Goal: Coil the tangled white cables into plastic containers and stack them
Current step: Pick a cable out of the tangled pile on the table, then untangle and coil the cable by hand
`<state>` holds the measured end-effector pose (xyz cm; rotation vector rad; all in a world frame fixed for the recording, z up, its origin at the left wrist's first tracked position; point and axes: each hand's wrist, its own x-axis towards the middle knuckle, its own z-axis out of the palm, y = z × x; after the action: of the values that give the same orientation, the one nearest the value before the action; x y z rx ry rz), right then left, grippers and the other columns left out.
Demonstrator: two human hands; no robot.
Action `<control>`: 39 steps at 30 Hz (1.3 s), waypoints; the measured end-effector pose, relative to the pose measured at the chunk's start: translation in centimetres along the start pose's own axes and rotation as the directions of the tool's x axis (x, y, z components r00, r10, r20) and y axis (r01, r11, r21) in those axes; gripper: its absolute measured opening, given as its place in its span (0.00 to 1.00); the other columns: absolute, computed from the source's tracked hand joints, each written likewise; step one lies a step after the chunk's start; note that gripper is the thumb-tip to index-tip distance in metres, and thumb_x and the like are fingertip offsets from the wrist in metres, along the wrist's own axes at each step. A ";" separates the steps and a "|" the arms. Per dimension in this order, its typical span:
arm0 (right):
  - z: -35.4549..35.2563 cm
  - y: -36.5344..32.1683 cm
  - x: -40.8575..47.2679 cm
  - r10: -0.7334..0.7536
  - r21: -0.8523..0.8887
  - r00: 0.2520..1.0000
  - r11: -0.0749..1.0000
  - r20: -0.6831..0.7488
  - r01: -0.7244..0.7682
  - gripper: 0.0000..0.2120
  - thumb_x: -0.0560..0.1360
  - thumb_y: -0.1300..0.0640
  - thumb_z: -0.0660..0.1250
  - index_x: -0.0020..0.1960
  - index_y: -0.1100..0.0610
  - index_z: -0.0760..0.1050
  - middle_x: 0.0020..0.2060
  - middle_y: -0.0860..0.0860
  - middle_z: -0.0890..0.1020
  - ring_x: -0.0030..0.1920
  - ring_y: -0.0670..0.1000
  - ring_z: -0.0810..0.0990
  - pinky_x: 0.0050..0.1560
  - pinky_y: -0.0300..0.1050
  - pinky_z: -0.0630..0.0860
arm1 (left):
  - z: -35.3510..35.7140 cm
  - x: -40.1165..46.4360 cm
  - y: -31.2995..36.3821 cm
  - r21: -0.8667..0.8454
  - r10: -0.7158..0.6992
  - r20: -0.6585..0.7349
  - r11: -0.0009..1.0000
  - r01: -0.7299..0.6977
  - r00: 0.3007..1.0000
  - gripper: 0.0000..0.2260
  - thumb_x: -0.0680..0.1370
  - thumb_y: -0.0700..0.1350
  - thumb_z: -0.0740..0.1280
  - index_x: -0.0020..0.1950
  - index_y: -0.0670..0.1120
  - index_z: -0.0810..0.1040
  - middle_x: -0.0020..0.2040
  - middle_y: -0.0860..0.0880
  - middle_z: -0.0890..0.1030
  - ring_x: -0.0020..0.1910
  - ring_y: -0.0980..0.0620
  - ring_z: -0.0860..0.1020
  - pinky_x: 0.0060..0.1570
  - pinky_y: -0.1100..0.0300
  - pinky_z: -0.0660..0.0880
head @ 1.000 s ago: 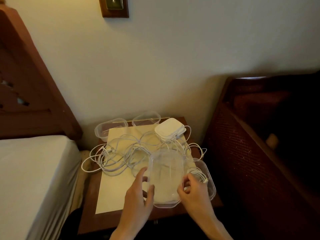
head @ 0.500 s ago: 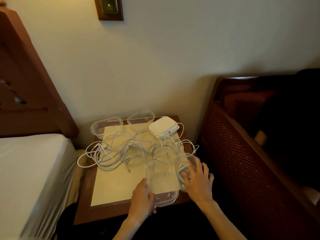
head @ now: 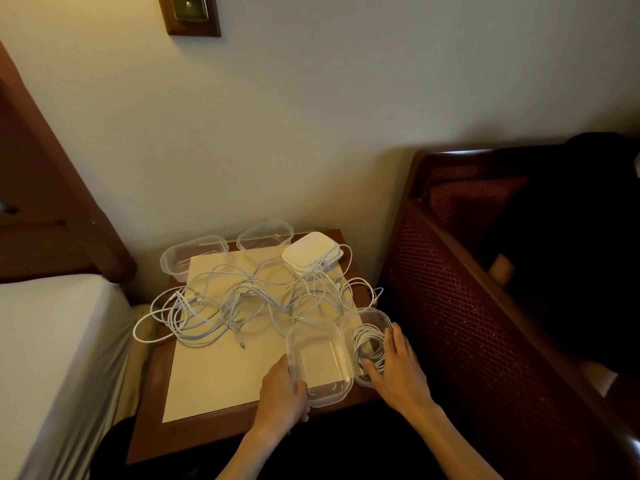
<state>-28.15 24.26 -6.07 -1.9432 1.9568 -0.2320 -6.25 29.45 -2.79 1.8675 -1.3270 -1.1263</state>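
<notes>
A tangle of white cables [head: 242, 299] sprawls over the small wooden bedside table [head: 156, 410]. My left hand [head: 282, 393] grips the left side of an empty clear plastic container [head: 320, 362] near the table's front edge. Just right of it sits a second clear container [head: 375, 318] holding a coiled white cable [head: 369, 344]; my right hand [head: 396, 368] rests on that container with spread fingers, its thumb on the coil. Two more empty clear containers [head: 194, 254] [head: 265, 233] stand at the back, beside a stack of white lids [head: 311, 252].
A cream sheet [head: 214, 375] covers the tabletop. A bed with a white sheet [head: 52, 358] lies to the left under a wooden headboard [head: 52, 202]. A dark wooden rattan chair [head: 485, 289] stands close on the right. The wall is right behind the table.
The empty container was held up in both hands; it now sits on the table in my left hand. My right hand moved onto the container with the coiled cable.
</notes>
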 end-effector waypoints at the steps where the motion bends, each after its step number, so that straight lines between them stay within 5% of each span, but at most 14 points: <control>1: -0.1 0.1 0.0 -0.006 0.001 1.000 1.000 0.004 0.006 0.42 0.79 0.36 0.56 0.80 0.59 0.43 0.79 0.52 0.42 0.79 0.53 0.45 0.77 0.48 0.53 | 0.1 0.0 -0.1 0.004 -0.003 0.001 1.000 0.003 1.000 0.13 0.78 0.33 0.58 0.57 0.48 0.68 0.41 0.43 0.80 0.28 0.43 0.82 0.30 0.47 0.80; 3: -0.3 0.1 0.0 -0.017 -0.019 1.000 1.000 0.000 0.017 0.41 0.79 0.36 0.56 0.80 0.59 0.44 0.79 0.52 0.42 0.79 0.53 0.44 0.77 0.51 0.51 | -0.1 0.3 -0.3 0.059 -0.018 -0.012 0.998 0.019 1.000 0.07 0.80 0.40 0.61 0.57 0.48 0.70 0.45 0.45 0.80 0.32 0.45 0.83 0.34 0.48 0.81; 5: -0.8 -0.5 0.0 -0.040 -0.021 0.999 0.999 -0.032 0.039 0.37 0.80 0.37 0.55 0.80 0.57 0.47 0.79 0.52 0.43 0.79 0.55 0.43 0.77 0.53 0.49 | -0.6 0.6 -0.5 0.335 0.006 -0.069 0.942 0.017 0.998 0.16 0.80 0.55 0.62 0.62 0.46 0.73 0.50 0.49 0.79 0.44 0.48 0.82 0.44 0.53 0.79; 8: -2.0 -2.4 0.8 -0.132 0.085 0.975 0.985 -0.180 0.149 0.26 0.80 0.44 0.59 0.75 0.53 0.63 0.77 0.50 0.55 0.77 0.51 0.50 0.76 0.51 0.56 | -1.7 0.7 0.5 0.525 0.135 -0.210 0.851 -0.005 0.968 0.23 0.79 0.64 0.56 0.64 0.49 0.74 0.52 0.54 0.78 0.51 0.52 0.79 0.41 0.59 0.72; 11: -3.0 -5.2 2.8 -0.250 0.149 0.931 0.944 -0.265 0.296 0.15 0.81 0.51 0.61 0.65 0.52 0.76 0.65 0.46 0.72 0.66 0.46 0.67 0.67 0.47 0.70 | -2.6 2.4 2.2 0.484 0.394 -0.250 0.842 -0.238 0.884 0.11 0.80 0.56 0.61 0.58 0.53 0.78 0.48 0.58 0.78 0.47 0.56 0.78 0.38 0.62 0.71; 14: -3.5 -8.0 5.8 -0.313 0.146 0.912 0.922 -0.265 0.359 0.12 0.81 0.55 0.59 0.60 0.52 0.78 0.56 0.45 0.76 0.57 0.46 0.72 0.56 0.46 0.74 | -3.2 5.9 3.5 0.441 0.504 -0.175 0.808 -0.390 0.846 0.07 0.80 0.46 0.64 0.53 0.51 0.81 0.48 0.55 0.79 0.39 0.56 0.77 0.41 0.60 0.74; 18: -3.6 -9.8 9.7 -0.161 0.159 0.975 0.970 -0.155 0.185 0.14 0.79 0.54 0.64 0.64 0.53 0.73 0.60 0.50 0.77 0.60 0.53 0.75 0.56 0.48 0.74 | -3.1 10.0 4.6 0.475 0.479 -0.078 0.789 -0.390 0.875 0.10 0.81 0.44 0.63 0.57 0.48 0.82 0.52 0.50 0.81 0.48 0.49 0.80 0.49 0.54 0.75; 22: -3.3 -10.1 12.1 -0.061 0.172 0.993 0.982 -0.102 0.078 0.08 0.78 0.50 0.66 0.47 0.53 0.80 0.44 0.50 0.83 0.47 0.54 0.80 0.47 0.50 0.78 | -3.6 12.4 5.1 0.470 0.483 -0.124 0.798 -0.377 0.867 0.09 0.80 0.44 0.64 0.55 0.50 0.82 0.50 0.52 0.82 0.48 0.50 0.80 0.46 0.54 0.76; 26: -3.0 -9.9 13.9 -0.007 0.267 0.999 0.964 -0.052 0.020 0.08 0.72 0.48 0.68 0.43 0.52 0.81 0.39 0.48 0.83 0.42 0.51 0.82 0.44 0.50 0.80 | -4.0 14.3 5.1 0.459 0.479 -0.132 0.805 -0.375 0.868 0.09 0.79 0.42 0.65 0.55 0.49 0.83 0.51 0.51 0.82 0.46 0.51 0.80 0.45 0.59 0.73; 31: -2.7 -9.7 15.3 0.007 0.245 0.994 0.969 -0.109 0.020 0.10 0.77 0.46 0.65 0.44 0.50 0.81 0.43 0.48 0.82 0.44 0.50 0.80 0.44 0.50 0.80 | -3.2 16.5 5.2 0.409 0.464 -0.143 0.832 -0.375 0.874 0.11 0.79 0.40 0.64 0.57 0.47 0.82 0.52 0.49 0.82 0.50 0.50 0.80 0.48 0.58 0.75; 34: -3.2 -9.9 16.8 -0.030 0.227 0.982 0.971 -0.185 0.073 0.11 0.81 0.55 0.60 0.61 0.53 0.76 0.60 0.50 0.75 0.55 0.52 0.77 0.52 0.49 0.77 | -2.8 18.4 6.5 0.374 0.423 -0.155 0.861 -0.344 0.893 0.13 0.81 0.40 0.62 0.64 0.45 0.79 0.60 0.46 0.81 0.58 0.47 0.78 0.57 0.57 0.73; 39: -4.2 -9.9 20.8 -0.171 0.007 0.985 0.985 -0.015 0.172 0.35 0.77 0.68 0.62 0.78 0.51 0.53 0.78 0.48 0.54 0.71 0.57 0.63 0.60 0.51 0.74 | -1.7 20.5 7.9 0.379 0.345 -0.074 0.878 -0.294 0.936 0.14 0.83 0.44 0.60 0.67 0.44 0.76 0.64 0.46 0.79 0.61 0.47 0.76 0.58 0.58 0.71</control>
<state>-20.10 2.72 -1.60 -2.1117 1.7945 -0.3000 -5.28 7.43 -1.63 1.8379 -1.7749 -0.5962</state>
